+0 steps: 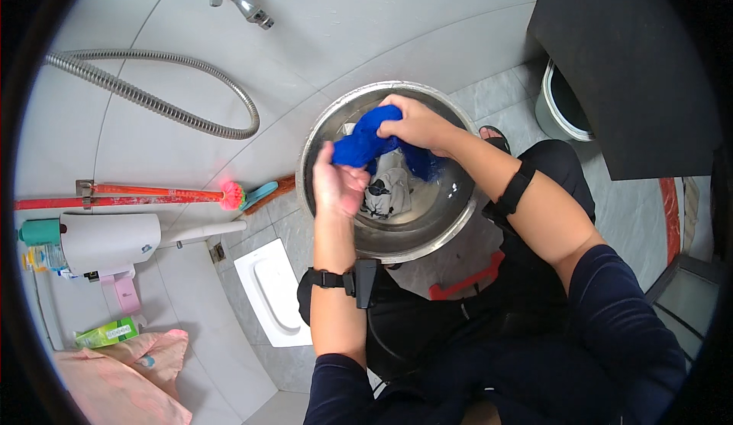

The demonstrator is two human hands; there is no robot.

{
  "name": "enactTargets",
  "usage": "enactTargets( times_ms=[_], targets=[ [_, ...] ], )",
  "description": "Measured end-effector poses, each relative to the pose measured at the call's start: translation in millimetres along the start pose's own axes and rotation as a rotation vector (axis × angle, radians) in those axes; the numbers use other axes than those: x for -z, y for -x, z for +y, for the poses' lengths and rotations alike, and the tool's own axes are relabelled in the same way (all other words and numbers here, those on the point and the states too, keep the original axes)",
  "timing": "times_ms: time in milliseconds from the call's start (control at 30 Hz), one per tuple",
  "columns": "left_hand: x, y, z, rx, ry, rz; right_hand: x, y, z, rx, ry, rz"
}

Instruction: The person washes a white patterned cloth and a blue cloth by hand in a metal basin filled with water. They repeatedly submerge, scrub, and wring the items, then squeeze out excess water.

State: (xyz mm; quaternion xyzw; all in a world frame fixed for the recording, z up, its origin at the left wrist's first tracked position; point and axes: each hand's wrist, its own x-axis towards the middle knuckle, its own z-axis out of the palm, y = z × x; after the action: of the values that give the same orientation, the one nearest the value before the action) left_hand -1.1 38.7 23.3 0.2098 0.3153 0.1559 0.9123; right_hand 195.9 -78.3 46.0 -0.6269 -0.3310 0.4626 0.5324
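Note:
A wet blue cloth (372, 133) is held up over a round metal basin (395, 247). My right hand (417, 122) pinches it from the right, thumb on top, and part of the cloth hangs down into the water. At the cloth's left end is my left hand (337, 187), slightly blurred, with thumb raised and fingers curled. The cloth meets it near the thumb, but whether the fingers grip it is unclear. Below, a light grey cloth with dark markings (388, 193) lies in the shallow water in the basin.
A chrome tap (243, 0) and a metal shower hose (200, 73) are on the wall above left. Red-handled brushes (160, 193) hang at left. A white squat toilet (274, 293) is set in the floor. At right stand a bucket (564, 107) and a dark panel (630, 70).

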Motion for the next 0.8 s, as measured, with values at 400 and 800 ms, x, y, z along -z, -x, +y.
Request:
enactTargets(
  times_ms=[400, 800],
  targets=[
    [25, -31, -16, 0.069, 0.031, -0.075, -63, 60, -1, 0.796, 0.563, 0.081],
    [-24, -13, -23, -0.254, -0.133, 0.308, -72, 49, 1, 0.491, 0.425, 0.242]
  ],
)
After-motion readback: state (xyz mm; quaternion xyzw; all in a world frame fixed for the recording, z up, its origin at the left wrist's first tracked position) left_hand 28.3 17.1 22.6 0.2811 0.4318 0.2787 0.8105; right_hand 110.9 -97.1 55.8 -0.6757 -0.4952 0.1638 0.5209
